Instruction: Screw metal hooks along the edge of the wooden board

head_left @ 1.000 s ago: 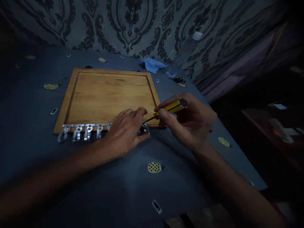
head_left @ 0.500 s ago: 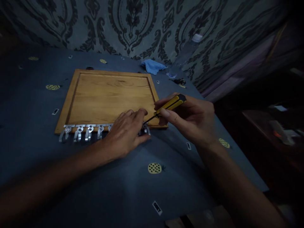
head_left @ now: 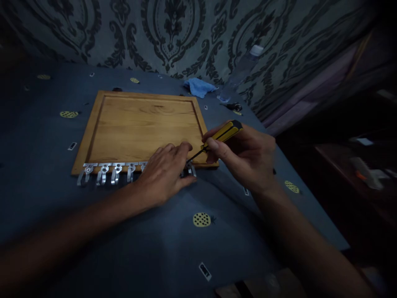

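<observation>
A wooden board (head_left: 141, 128) lies flat on a dark blue cloth (head_left: 173, 231). Several metal hooks (head_left: 102, 173) line its near edge. My left hand (head_left: 164, 171) rests palm down over the hooks near the board's right corner, fingers pressed on one metal hook (head_left: 189, 169). My right hand (head_left: 245, 155) grips a yellow-and-black screwdriver (head_left: 221, 134), whose dark tip points down-left to that hook beside my left fingertips.
A blue rag (head_left: 198, 87) and a clear plastic bottle (head_left: 240, 72) sit at the back right by the patterned wall. A small dark object (head_left: 232, 106) lies near the bottle. The table's right edge drops off into a dark area with shelves.
My right hand has shifted slightly left and up, tilting the screwdriver handle a little more upright. The left hand has stayed on the hook.
</observation>
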Demonstrator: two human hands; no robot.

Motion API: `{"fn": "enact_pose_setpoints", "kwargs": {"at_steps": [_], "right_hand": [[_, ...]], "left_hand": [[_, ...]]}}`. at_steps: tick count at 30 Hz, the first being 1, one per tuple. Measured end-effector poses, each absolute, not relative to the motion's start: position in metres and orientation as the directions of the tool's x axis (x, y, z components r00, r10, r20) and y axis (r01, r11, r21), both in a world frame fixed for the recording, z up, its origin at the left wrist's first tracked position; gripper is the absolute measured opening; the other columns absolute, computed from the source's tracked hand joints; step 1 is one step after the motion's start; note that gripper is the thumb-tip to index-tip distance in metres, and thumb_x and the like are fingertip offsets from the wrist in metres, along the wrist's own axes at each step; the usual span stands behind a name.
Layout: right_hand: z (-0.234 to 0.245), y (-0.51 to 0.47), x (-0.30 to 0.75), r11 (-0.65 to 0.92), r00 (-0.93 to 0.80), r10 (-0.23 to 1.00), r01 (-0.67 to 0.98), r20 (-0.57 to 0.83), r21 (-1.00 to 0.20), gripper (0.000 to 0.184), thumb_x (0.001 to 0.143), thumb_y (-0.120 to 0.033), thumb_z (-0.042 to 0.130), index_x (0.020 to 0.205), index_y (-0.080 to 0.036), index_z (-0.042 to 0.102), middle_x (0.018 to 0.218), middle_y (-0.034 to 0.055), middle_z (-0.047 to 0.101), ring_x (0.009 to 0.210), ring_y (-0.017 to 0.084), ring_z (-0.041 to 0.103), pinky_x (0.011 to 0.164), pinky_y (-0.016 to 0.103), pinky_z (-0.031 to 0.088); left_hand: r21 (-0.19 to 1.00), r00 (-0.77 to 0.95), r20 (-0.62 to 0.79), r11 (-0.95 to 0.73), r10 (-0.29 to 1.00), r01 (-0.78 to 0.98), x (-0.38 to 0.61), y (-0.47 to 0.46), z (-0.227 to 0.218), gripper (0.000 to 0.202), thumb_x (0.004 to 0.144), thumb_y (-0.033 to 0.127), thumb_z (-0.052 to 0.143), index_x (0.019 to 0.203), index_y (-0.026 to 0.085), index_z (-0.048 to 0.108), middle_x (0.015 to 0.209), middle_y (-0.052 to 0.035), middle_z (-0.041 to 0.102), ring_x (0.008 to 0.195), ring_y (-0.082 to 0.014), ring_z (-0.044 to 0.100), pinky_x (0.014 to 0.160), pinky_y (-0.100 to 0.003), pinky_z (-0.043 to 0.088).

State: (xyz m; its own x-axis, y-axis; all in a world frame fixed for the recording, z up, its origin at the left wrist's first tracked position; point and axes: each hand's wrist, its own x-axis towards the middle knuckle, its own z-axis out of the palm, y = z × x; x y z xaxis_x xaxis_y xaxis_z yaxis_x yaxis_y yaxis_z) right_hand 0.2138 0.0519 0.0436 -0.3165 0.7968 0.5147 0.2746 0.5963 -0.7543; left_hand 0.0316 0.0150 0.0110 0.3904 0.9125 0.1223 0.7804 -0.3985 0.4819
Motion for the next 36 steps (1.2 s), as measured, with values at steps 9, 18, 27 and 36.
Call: {"fn": "enact_pose_setpoints", "kwargs": {"at_steps": [9, 18, 27, 36], "right_hand": [[0.032, 0.049, 0.211, 0.613, -0.194, 0.79, 0.259, 0.581, -0.746, 0.013, 0.093, -0.037, 0.072, 0.089, -0.025, 0.073, 0.073, -0.0033, 0.068, 0.048, 0.009, 0.061, 0.046, 0.023, 0.052], [0.029, 0.05, 0.206, 0.61, -0.035, 0.786, 0.212, 0.618, -0.764, 0.023, 0.089, -0.046, 0.074, 0.087, -0.023, 0.075, 0.07, -0.0041, 0.068, 0.043, 0.007, 0.057, 0.039, 0.02, 0.047], [0.036, 0.05, 0.204, 0.627, 0.013, 0.767, 0.195, 0.641, -0.754, 0.022, 0.088, -0.045, 0.075, 0.084, -0.023, 0.073, 0.069, -0.0045, 0.066, 0.039, 0.007, 0.054, 0.035, 0.021, 0.044], [0.032, 0.047, 0.204, 0.6, -0.095, 0.797, 0.238, 0.596, -0.764, 0.024, 0.09, -0.047, 0.073, 0.085, -0.024, 0.071, 0.068, -0.005, 0.063, 0.044, 0.007, 0.058, 0.04, 0.021, 0.049]], "left_hand": [[0.512, 0.393, 0.071, -0.371, 0.917, 0.774, 0.032, 0.015, 0.015, 0.055, 0.086, 0.034, 0.077, 0.129, 0.019, 0.047, 0.112, -0.009, 0.067, 0.108, -0.0294, 0.061, 0.095, -0.045, 0.049], [0.499, 0.408, 0.061, -0.382, 0.911, 0.778, 0.033, 0.017, 0.016, 0.051, 0.088, 0.035, 0.076, 0.126, 0.017, 0.048, 0.113, -0.0103, 0.067, 0.112, -0.031, 0.06, 0.096, -0.046, 0.049], [0.485, 0.408, 0.078, -0.393, 0.909, 0.781, 0.031, 0.017, 0.013, 0.055, 0.087, 0.036, 0.076, 0.129, 0.017, 0.047, 0.112, -0.0089, 0.067, 0.109, -0.0289, 0.06, 0.095, -0.043, 0.049], [0.485, 0.407, 0.067, -0.386, 0.911, 0.785, 0.032, 0.017, 0.015, 0.058, 0.087, 0.037, 0.076, 0.132, 0.016, 0.047, 0.113, -0.0099, 0.067, 0.11, -0.0296, 0.06, 0.096, -0.044, 0.049]]}}
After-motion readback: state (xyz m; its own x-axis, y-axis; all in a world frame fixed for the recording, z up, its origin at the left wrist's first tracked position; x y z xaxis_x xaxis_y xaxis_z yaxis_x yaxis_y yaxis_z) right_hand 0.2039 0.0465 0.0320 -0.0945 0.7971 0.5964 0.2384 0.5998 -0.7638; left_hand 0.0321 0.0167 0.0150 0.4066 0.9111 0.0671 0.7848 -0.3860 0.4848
